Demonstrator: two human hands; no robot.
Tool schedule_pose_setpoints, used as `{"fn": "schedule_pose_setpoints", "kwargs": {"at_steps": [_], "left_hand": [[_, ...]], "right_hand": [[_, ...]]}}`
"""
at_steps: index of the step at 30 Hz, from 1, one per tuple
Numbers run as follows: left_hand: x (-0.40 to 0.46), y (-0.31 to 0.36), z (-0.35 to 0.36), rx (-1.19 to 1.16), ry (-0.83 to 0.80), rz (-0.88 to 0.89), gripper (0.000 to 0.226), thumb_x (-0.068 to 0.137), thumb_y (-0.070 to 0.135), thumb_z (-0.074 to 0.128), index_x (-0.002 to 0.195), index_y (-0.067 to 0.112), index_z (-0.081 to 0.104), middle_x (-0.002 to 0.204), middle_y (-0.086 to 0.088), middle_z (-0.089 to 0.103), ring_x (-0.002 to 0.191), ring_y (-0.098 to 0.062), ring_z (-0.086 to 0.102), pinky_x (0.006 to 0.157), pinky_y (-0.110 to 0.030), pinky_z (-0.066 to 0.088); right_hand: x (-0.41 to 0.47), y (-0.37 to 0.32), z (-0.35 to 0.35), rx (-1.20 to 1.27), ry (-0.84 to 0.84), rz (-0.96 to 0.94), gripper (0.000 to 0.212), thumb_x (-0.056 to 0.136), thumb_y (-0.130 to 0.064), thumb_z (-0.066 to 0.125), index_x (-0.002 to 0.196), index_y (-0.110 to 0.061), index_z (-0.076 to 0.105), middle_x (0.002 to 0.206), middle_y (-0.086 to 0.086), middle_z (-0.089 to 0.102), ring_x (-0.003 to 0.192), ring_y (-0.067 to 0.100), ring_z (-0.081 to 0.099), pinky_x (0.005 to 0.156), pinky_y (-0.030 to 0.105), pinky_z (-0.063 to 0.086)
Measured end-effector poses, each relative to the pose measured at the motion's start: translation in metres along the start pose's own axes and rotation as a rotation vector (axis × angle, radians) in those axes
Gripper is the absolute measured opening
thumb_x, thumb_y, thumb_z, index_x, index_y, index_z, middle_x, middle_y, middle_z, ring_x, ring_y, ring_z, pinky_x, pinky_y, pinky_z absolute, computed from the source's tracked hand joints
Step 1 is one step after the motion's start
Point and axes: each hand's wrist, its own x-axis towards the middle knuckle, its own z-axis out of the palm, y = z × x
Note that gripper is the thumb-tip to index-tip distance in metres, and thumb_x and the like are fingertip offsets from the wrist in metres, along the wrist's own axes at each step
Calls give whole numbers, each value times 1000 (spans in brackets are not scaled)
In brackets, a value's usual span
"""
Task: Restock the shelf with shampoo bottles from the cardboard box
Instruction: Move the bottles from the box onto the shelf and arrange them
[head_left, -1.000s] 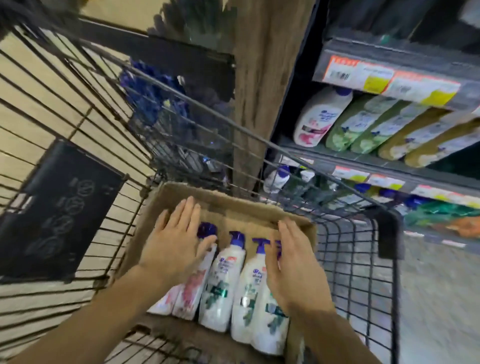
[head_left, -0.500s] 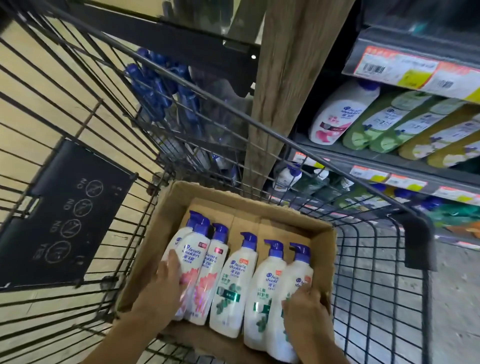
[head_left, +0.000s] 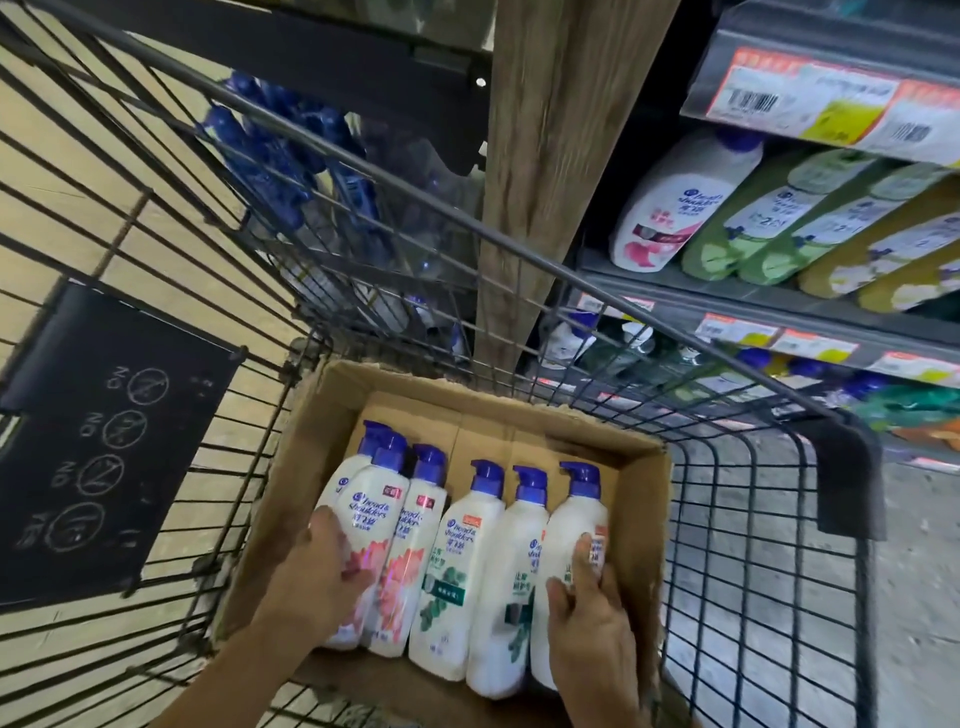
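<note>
Down in the cardboard box (head_left: 636, 499) inside the cart (head_left: 753, 545), we now have our left hand (head_left: 317, 577) closed on a pink-label bottle (head_left: 371, 525) and right hand (head_left: 592, 618) on the rightmost green-label bottle (head_left: 571, 525), having dropped from hovering flat, so lifting is next; six bottles counted, three pink, three green

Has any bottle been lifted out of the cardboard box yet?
No: all six bottles lie in the box, with the left hand and right hand resting on the outer ones.
</note>
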Motion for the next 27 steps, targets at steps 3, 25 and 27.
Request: {"fn": "schedule_pose_setpoints", "kwargs": {"at_steps": [3,25,27], "left_hand": [[2,2,0,19,-2,-14,55,79,19,74,106,23,26,116,-10,63,103,-27,65,79,-34,50],[18,-7,-22,-108,-72,-101,63,67,32,85,109,15,40,100,-3,63,85,-19,61,77,-35,51],[21,-10,-20,-129,-50,-96,64,65,30,87,105,13,40,96,-3,63,79,-18,61,64,-29,48]], "right_hand": [[5,-1,3,112,63,-16,61,97,-30,53,151,-23,26,159,11,26,132,28,48,100,32,41],[40,5,12,518,-118,219,49,79,-15,79,107,-15,38,90,6,64,59,4,64,37,18,48],[43,6,11,496,-155,206,50,77,-19,80,108,-14,41,90,6,65,69,11,67,54,28,58]]}}
